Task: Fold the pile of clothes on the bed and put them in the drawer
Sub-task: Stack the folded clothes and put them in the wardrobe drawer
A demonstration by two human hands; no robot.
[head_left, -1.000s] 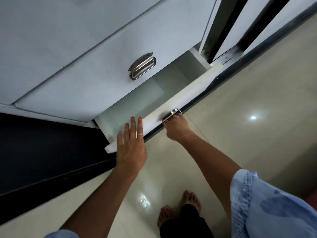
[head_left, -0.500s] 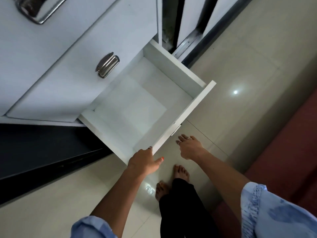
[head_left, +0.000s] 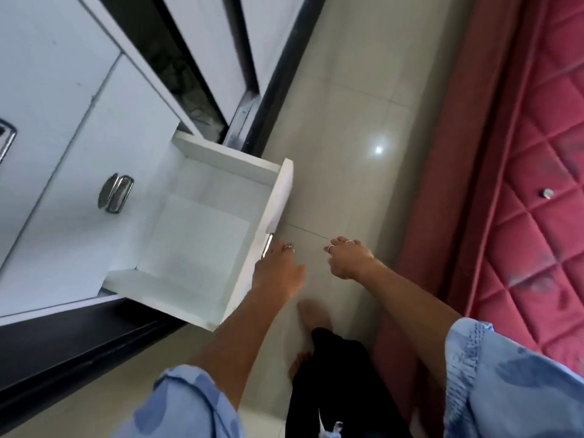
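Fingers of your left hand lie relaxed against the handle on the drawer front, gripping nothing; your right hand hangs loosely curled, empty. No clothes are visible. Hazard: the drawer's projecting corner sits beyond your fingertips and can catch your shin. Free floor runs between drawer and bed.

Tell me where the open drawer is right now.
In the head view, the open drawer juts from the white cabinet at centre-left, its front beside the left hand.
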